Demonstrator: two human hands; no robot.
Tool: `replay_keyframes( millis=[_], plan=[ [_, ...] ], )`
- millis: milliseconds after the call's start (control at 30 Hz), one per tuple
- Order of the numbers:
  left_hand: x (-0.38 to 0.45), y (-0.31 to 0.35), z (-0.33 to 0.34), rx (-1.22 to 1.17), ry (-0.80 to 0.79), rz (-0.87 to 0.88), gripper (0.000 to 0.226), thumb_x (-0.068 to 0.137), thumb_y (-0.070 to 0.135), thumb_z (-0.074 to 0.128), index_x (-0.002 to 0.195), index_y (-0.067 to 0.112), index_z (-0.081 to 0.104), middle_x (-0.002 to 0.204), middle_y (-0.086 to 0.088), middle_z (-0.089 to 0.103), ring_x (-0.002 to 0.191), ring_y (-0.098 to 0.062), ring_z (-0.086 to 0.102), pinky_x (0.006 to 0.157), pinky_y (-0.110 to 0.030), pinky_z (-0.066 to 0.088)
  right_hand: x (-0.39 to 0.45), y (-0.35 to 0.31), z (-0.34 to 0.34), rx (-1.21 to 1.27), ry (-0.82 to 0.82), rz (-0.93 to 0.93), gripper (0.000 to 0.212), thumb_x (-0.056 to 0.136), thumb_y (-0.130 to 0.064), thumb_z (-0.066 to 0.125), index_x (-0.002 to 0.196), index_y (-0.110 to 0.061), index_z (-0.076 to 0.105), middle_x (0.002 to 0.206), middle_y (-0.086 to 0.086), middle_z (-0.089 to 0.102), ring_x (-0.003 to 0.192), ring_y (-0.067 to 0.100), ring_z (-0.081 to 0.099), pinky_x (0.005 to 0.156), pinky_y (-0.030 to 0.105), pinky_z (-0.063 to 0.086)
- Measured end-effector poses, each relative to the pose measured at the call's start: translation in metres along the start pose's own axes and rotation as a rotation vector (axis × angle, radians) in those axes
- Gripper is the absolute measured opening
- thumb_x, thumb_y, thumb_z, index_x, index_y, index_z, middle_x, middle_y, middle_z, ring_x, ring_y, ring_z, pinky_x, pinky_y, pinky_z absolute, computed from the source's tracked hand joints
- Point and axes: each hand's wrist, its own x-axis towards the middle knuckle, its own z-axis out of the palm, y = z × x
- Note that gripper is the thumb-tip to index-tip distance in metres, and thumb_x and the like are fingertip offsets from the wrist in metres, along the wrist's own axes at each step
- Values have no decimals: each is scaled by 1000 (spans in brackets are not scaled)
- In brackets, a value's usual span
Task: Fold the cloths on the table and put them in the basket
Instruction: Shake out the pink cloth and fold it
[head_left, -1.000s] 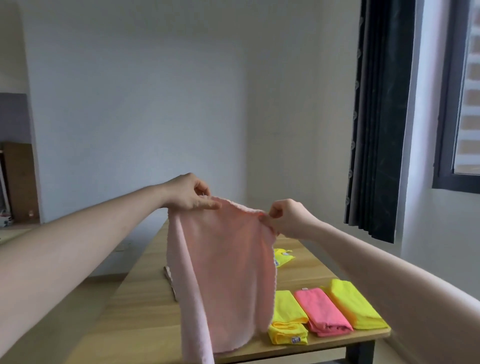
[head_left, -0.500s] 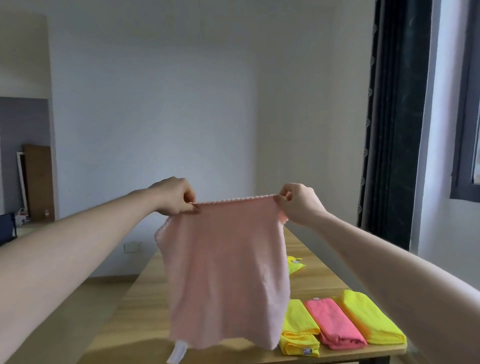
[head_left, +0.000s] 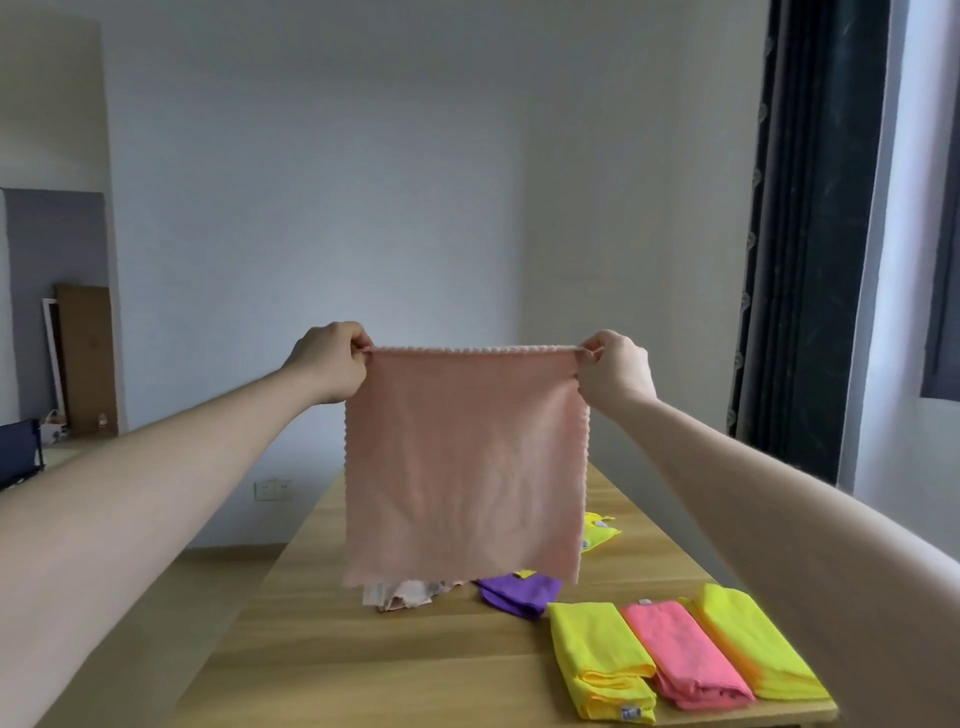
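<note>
A pale pink cloth (head_left: 465, 462) hangs flat and square in the air above the wooden table (head_left: 363, 670). My left hand (head_left: 330, 366) pinches its top left corner and my right hand (head_left: 615, 371) pinches its top right corner, with the top edge pulled taut between them. Three folded cloths lie side by side at the table's front right: a yellow cloth (head_left: 597, 657), a pink folded cloth (head_left: 685, 654) and another yellow folded cloth (head_left: 753, 642). No basket is in view.
Behind the hanging cloth lie a crumpled purple cloth (head_left: 519, 595), a pale crumpled cloth (head_left: 400, 595) and a yellow cloth farther back (head_left: 597, 532). A dark curtain (head_left: 810, 234) hangs at the right. The floor drops away left of the table.
My hands have moved apart and upward, spreading the pink cloth from a bunched, drooping hang into a flat square. Its lower edge has lifted off the table.
</note>
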Motion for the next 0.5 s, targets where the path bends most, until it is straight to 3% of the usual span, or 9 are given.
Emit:
replay_keyframes(
  millis=[100,267,367,433,500],
  plan=[
    [1,3,-11,-15,24,61,18,99,17,51,102,22,67,100,1,69,93,-25,63,79,-30,44,-4,4,-6,-27,32,-23,21,98,-21,49,108,-18,67,102,3,64,92,27,63,78,33,53],
    [-26,8,-23,-28,-122,185,12,98,22,57,95,26,68,94,11,68,89,-12,62,77,-27,43,-31,24,-17,-64,-88,-65,16,92,-24,52,95,-21,67,88,2,70,79,23,67,67,29,52],
    [-54,3,-22,132,-337,255,14,95,26,61,85,34,65,85,14,66,85,-11,60,74,-27,42,-60,45,-19,-77,-247,-92,12,90,-22,57,84,-23,67,72,-1,73,65,15,70,63,31,59],
    [-75,-3,-16,205,-525,284,15,95,31,61,80,34,65,76,18,64,76,0,58,68,-22,41,-82,62,-19,-144,-387,-97,12,89,-20,60,81,-22,68,68,-2,73,53,7,65,54,28,56],
    [-99,-9,-9,239,-676,304,17,95,34,61,79,33,65,70,22,62,68,5,55,61,-14,38,-100,80,-17,-222,-525,-105,11,88,-21,61,81,-24,68,68,-2,73,50,6,62,54,31,57]
  ],
)
